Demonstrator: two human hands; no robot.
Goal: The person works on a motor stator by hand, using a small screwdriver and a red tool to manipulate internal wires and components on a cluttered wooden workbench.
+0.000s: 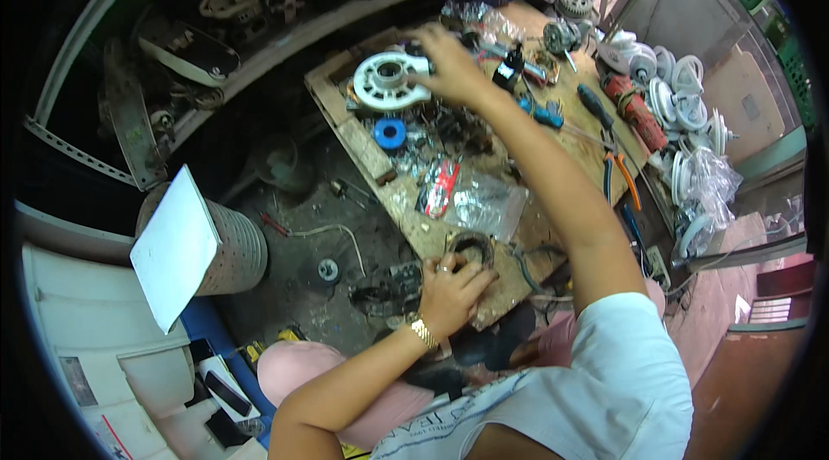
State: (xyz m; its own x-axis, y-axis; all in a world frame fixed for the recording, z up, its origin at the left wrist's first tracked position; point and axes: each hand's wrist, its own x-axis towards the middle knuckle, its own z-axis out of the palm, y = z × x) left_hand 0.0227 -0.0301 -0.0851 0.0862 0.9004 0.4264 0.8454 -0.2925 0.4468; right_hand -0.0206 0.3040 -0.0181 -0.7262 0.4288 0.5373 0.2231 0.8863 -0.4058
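Observation:
My left hand (453, 292), with a gold watch on its wrist, is closed at the table's near corner on a dark ring-shaped metal part (473, 242). Its fingers hide the ring's near side. Beside it, lower down, is a dark motor-like part (384, 292). My right hand (449, 67) reaches to the far side of the table, thumb and fingers spread apart. The thumb overlaps the edge of a white round plastic housing (367, 93) with a metal hub; I cannot tell whether it presses on it. A blue ring (389, 134) lies nearer than the housing.
Tools crowd the wooden table's right side: orange-handled pliers (635, 184), a screwdriver (595, 104), a red power tool (637, 115). A clear plastic bag (488, 204) and a red packet (443, 188) lie mid-table. White wheels (686, 80) pile up at right. A ribbed bucket (237, 244) stands left.

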